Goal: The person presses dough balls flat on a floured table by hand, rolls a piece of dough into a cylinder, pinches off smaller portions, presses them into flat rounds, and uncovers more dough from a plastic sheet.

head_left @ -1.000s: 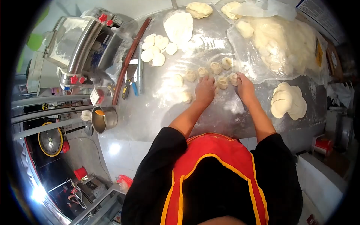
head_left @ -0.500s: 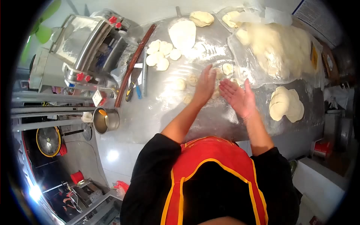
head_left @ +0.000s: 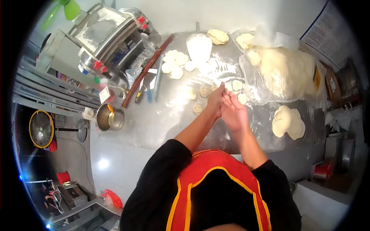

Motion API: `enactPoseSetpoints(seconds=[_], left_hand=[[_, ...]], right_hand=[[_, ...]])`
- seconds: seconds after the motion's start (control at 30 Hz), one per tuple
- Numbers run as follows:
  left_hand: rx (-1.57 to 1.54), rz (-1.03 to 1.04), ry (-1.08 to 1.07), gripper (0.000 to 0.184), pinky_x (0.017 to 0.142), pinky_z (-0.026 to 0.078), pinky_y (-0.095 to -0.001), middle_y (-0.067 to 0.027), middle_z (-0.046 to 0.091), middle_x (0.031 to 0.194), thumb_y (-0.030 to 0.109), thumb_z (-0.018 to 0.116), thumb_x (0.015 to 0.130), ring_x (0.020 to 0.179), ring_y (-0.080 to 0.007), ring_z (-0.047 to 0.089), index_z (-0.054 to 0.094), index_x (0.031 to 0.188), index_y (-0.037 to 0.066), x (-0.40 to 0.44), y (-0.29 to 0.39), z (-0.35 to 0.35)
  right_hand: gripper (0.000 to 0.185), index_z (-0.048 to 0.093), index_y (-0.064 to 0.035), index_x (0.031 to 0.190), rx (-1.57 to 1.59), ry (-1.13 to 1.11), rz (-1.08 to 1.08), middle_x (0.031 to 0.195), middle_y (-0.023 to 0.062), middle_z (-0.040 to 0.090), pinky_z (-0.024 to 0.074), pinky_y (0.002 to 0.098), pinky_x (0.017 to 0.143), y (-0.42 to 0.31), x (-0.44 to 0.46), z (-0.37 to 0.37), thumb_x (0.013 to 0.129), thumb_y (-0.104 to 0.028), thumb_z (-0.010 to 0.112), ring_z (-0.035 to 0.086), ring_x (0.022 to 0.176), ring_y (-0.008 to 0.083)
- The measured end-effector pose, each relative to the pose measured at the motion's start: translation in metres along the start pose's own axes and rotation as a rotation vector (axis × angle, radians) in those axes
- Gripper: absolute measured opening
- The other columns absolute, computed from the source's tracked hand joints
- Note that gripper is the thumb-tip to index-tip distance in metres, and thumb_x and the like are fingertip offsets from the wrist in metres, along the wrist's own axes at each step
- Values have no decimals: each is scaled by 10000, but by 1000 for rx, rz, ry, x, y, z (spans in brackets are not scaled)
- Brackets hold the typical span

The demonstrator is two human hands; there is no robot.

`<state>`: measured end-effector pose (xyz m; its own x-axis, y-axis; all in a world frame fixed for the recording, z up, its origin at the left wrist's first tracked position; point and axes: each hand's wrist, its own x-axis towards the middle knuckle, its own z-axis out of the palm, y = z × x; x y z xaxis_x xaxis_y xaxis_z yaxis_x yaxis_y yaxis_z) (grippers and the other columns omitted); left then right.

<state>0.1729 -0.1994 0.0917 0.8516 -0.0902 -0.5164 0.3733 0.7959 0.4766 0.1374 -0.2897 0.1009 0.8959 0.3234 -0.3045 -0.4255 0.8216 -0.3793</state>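
Observation:
My left hand (head_left: 216, 102) and my right hand (head_left: 235, 112) meet over the middle of the metal worktable (head_left: 154, 129). Their palms face each other, with the fingers stretched out; whether anything lies between them is hidden. Small dough pieces lie around them: one pleated piece (head_left: 204, 91) and another piece (head_left: 197, 109) left of my left hand, a round piece (head_left: 237, 85) just beyond my fingers. Farther back on the left sits a cluster of pale dough rounds (head_left: 176, 61). To the right of my right hand rests a stack of flat dough sheets (head_left: 288, 122).
Plastic covers a big dough mass (head_left: 287, 73) at the back right. A dough lump (head_left: 218, 36) and a white floury heap (head_left: 199, 48) lie at the back. Leftward are a brown rod (head_left: 148, 71), a metal pot (head_left: 110, 116) and a roller machine (head_left: 111, 42).
My hands were apart with palms facing; now they have come together. The view has shifted, so the table's back edge sits lower in the picture.

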Motion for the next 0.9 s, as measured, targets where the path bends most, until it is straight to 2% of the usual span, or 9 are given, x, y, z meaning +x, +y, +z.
enactPoseSetpoints(seconds=[0.07,0.17,0.3,0.37,0.43,0.5,0.63,0.8,0.9], left_hand=[[-122,-54,-29,440,527,460,-338,-60,482,576,407,495,973,542,-211,509,451,653,107,-6,1,-3],[-92,-79,-12,463,543,451,-359,-38,418,532,443,499,964,529,-224,487,400,631,136,-6,2,-10],[-137,-130,-32,502,533,432,-399,-17,366,498,499,458,961,505,-217,453,371,612,150,-6,-1,-24],[-145,-68,75,434,641,440,-403,-48,461,722,509,372,980,691,-227,491,459,819,116,0,-10,-31],[-250,-78,42,469,776,424,-405,-79,509,948,523,312,986,882,-235,499,488,1031,91,-3,-10,-30],[-456,-170,-121,566,937,384,-405,-110,513,1176,540,281,978,1080,-241,475,458,1249,75,-7,-5,-29],[-591,-269,-1121,645,1094,239,-399,-163,403,1414,503,319,958,1313,-243,358,375,1367,7,25,-5,-81],[-161,-212,-122,738,1117,242,-392,-180,293,1496,533,298,973,1370,-303,300,261,1437,-40,1,3,-67],[-113,-295,-105,632,1091,284,-382,-167,341,1475,447,327,992,1358,-288,329,313,1418,-19,12,-21,-74]], right_hand=[[332,442,38,1305,35,18,-27,1337,115,491,374,309,1031,17,7,-32,999,-77,388,465,1229,221],[316,452,60,1286,-769,-68,-205,1404,138,445,395,341,1028,23,-15,-9,986,-1,377,479,1232,227],[322,525,54,1229,-1600,-381,-938,1235,235,557,423,363,998,27,-8,-45,920,28,439,554,1143,325],[380,505,40,1256,-1766,-560,-1143,1242,251,538,438,389,981,18,-2,-58,879,46,467,553,1128,364],[460,477,34,1285,-2052,-580,-877,1269,241,517,447,387,976,6,15,-77,826,57,487,534,1135,388],[556,440,-3,1330,-2172,-533,-837,1340,193,477,422,419,1012,-1,16,-62,779,49,493,488,1209,358],[621,369,-43,1403,-2448,-216,-871,1481,161,323,250,474,1125,-13,9,-42,801,10,510,338,1340,354],[538,444,-21,1340,-2192,139,-725,1384,235,424,346,446,1053,-40,-13,-98,822,-115,554,432,1250,361],[555,424,-13,1354,-2038,396,-657,1350,235,463,416,428,969,-79,-36,-131,830,-120,573,533,1117,366]])
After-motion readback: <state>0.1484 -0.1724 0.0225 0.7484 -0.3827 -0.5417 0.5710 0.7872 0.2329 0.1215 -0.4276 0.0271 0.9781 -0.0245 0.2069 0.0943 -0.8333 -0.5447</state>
